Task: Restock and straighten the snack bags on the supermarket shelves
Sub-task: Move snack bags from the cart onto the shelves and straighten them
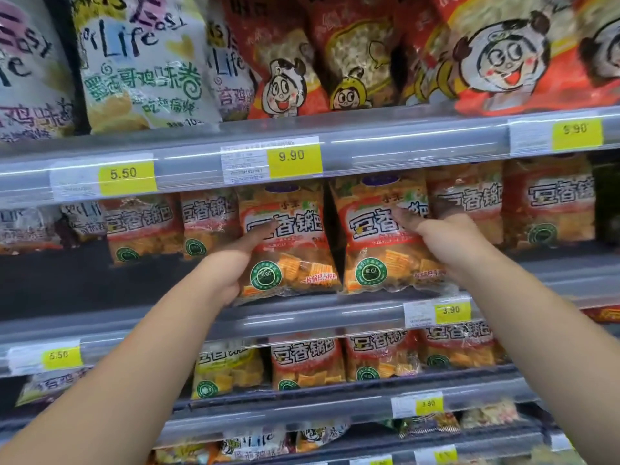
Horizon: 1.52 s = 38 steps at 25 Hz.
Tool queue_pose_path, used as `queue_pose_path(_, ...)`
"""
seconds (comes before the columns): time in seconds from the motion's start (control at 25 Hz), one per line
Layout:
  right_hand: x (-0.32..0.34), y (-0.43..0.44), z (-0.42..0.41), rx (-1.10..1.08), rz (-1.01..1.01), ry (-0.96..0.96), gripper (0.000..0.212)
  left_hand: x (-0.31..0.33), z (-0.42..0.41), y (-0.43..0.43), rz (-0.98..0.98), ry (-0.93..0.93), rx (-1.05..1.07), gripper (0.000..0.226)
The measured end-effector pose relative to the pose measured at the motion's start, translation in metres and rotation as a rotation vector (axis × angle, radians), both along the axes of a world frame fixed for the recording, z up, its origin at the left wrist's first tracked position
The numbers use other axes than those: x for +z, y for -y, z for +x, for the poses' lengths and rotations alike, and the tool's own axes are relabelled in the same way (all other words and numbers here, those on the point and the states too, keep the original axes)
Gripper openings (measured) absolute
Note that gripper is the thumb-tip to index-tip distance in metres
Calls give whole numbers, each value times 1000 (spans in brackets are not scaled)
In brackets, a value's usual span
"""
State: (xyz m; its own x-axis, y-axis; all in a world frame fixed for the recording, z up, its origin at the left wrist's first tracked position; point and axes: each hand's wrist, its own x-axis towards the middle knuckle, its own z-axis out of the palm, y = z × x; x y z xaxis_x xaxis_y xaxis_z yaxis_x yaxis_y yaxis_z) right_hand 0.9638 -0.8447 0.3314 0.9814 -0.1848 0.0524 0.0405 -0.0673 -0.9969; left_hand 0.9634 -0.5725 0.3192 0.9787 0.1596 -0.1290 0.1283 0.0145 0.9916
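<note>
Hands (pixel 235 263) (pixel 448 239) seemingly around two orange bags (pixel 295 263) (pixel 372 253)

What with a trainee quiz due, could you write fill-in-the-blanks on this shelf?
The left hand grips the left bag, the right hand the right bag; each bag bears a round ____ seal.
The price tag under the right bag reads ____.
The red cartoon bags sit ____ the hands.
Missing: green; 3.90; above.

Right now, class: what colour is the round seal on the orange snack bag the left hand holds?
The round seal is green; head view.
</note>
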Motion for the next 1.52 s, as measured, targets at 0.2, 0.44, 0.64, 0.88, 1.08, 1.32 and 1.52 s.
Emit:
queue_pose_path(0.2,-17,-3,16,-22,-34,130,75,-6,12,0,73,132,112,134)
queue_pose_path(0.44,-22,-12,32,-79,-181,274,75,-9,21,11,310,260,221,95)
queue_pose_path(0.64,-16,-2,13,-94,-587,205,84,-12,20,6,577,173,184,112)
queue_pose_path(0.88,-30,-22,-9,-172,-1154,464,57,-21,18,7,573,234,202,91)
queue_pose_path(1.08,-35,-29,6,-205,-1235,491,52,-6,22,11,655,170,135,83)
queue_pose_path(1.32,-39,-28,4,-193,-1261,477,45,-6,-1,23,850,226,298,118)
queue_pose_path(1.52,-35,-31,-17,-64,-1205,586,37,-13,-40,31,1273,357,306,87)
